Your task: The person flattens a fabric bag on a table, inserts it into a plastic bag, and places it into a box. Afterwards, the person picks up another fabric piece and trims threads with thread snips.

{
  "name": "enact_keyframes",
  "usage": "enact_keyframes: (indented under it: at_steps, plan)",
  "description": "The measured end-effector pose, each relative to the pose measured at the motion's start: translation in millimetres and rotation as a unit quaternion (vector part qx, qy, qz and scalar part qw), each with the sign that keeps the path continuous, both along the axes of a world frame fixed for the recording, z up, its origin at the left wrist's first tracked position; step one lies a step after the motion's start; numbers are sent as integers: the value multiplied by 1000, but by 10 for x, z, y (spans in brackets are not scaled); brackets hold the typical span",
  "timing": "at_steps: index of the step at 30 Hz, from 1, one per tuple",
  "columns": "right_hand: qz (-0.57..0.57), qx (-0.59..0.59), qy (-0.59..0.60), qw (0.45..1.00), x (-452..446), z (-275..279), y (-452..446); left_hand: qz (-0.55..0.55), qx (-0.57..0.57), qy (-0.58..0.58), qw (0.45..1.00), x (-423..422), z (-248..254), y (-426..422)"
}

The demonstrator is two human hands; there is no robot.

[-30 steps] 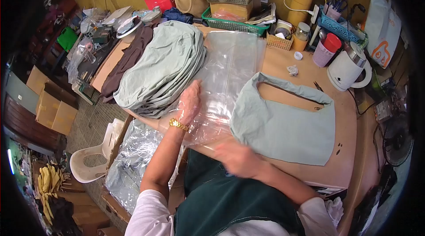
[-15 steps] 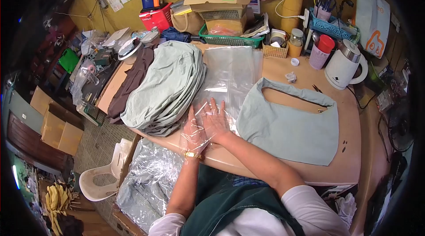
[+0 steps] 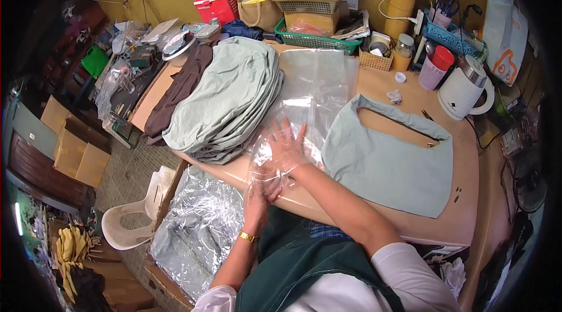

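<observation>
Clear plastic bags (image 3: 313, 86) lie flat on the table, their near end crumpled. My right hand (image 3: 285, 149) presses on this end with fingers spread. Just below it, my left hand (image 3: 265, 180), with a gold watch on the wrist, has its fingers curled on the plastic edge, partly covered by the film. To the right a pale green cloth bag (image 3: 395, 165) lies flat, its strap forming a loop. A thick pile of pale green cloth bags (image 3: 225, 98) rests on the left, beside a dark brown cloth (image 3: 181, 92).
At the back stand a green basket (image 3: 316, 41) with boxes, a small wicker basket (image 3: 374, 61) and a jar. A white kettle (image 3: 462, 92) and a pink cup (image 3: 432, 72) are at the right. Below the left edge are a plastic-lined box (image 3: 196, 230) and a white chair (image 3: 132, 227).
My right hand has come from the table's front edge onto the plastic and stays there, fingers spread. My left hand first lay flat under the film, then drew back towards me, its fingers curling.
</observation>
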State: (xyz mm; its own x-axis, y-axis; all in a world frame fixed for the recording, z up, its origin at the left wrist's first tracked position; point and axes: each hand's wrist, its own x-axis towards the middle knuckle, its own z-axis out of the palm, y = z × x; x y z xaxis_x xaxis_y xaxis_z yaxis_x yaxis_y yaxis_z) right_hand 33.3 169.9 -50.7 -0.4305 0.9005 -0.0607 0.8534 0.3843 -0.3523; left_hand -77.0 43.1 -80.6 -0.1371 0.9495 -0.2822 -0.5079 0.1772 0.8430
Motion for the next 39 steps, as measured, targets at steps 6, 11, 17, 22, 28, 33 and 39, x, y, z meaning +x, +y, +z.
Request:
enact_keyframes:
  at_steps: [6, 11, 17, 22, 28, 33, 39]
  plan:
    - [-26, -8, -39, 999, 11, -61, 311, -151, 16, 323, 934, -378, 650, -496]
    - [-21, -83, -66, 994, 27, 189, 293, 45, 97, 453, 885, -970, 1593, -1303]
    - [-28, -7, -50, 998, -53, -65, 193, 414, 14, 620, 666, -2053, 1874, -1973]
    - [257, -208, 108, 938, 78, 727, -933, 406, 56, 753, 514, -2072, 1928, -1843]
    - [91, -448, 710, 536, 731, 725, -1349, -98, 329, 711, 614, -37, 1429, -684]
    - [-136, -248, 652, 703, 1545, 346, -1313, -391, 176, 641, 636, 912, 1776, -292]
    - [-91, -141, 646, 745, 2217, 529, -1522, -201, 367, 785, 457, 906, 1469, 485]
